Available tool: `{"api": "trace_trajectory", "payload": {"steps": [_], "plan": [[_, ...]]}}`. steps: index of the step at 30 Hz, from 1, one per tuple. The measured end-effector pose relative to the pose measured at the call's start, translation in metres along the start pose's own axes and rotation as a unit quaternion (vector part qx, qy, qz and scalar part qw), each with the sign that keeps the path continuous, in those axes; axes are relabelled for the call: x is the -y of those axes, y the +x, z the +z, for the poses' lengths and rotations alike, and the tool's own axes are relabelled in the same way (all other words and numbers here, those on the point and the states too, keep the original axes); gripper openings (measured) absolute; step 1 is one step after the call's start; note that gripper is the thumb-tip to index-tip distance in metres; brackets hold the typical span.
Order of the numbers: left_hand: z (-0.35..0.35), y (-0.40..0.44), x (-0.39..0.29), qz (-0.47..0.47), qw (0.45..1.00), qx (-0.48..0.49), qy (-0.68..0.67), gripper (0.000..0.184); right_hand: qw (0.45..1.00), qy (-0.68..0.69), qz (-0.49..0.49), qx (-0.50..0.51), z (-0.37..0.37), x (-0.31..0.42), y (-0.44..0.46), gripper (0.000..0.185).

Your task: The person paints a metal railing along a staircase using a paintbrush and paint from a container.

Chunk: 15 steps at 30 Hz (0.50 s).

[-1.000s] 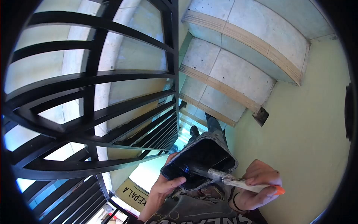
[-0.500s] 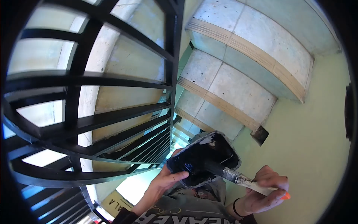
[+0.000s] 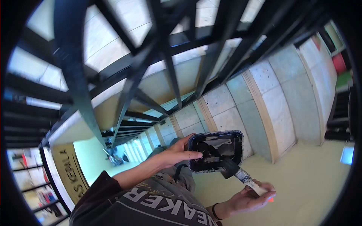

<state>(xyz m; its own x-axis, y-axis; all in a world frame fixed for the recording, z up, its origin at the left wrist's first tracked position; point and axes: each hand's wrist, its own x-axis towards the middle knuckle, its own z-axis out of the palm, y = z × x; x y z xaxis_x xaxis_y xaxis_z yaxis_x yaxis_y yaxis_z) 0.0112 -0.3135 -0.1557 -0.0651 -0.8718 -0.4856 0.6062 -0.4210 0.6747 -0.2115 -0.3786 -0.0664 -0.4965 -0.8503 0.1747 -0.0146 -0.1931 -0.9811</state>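
So the left hand point(image 3: 171, 156) has its fingers clamped on a black tub point(image 3: 241, 145), just below and right of centre frame. Right hand point(image 3: 249, 198), lower right, pinches a paintbrush point(image 3: 242, 175); bristles point(image 3: 229, 168) maybe touching the tub's corner, hard to tell.

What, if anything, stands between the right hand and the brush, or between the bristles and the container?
Nothing visible: the right hand grips the brush, whose bristles overlap the container in this view. The left hand holds the container's other side, apart from the bristles.
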Motion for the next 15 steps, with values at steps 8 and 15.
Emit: {"api": "trace_trajectory", "payload": {"steps": [8, 15], "plan": [[0.006, -0.029, 0.006, 0.031, 0.999, 0.015, -0.002, 0.074, 1.0, -0.011, -0.005, 0.02, 0.015, 0.016, -0.004, 0.052], [0.003, -0.024, 0.015, 0.038, 0.999, 0.02, -0.012, 0.07, 0.999, 0.005, 0.016, 0.047, 0.021, 0.011, -0.015, 0.05]]}}
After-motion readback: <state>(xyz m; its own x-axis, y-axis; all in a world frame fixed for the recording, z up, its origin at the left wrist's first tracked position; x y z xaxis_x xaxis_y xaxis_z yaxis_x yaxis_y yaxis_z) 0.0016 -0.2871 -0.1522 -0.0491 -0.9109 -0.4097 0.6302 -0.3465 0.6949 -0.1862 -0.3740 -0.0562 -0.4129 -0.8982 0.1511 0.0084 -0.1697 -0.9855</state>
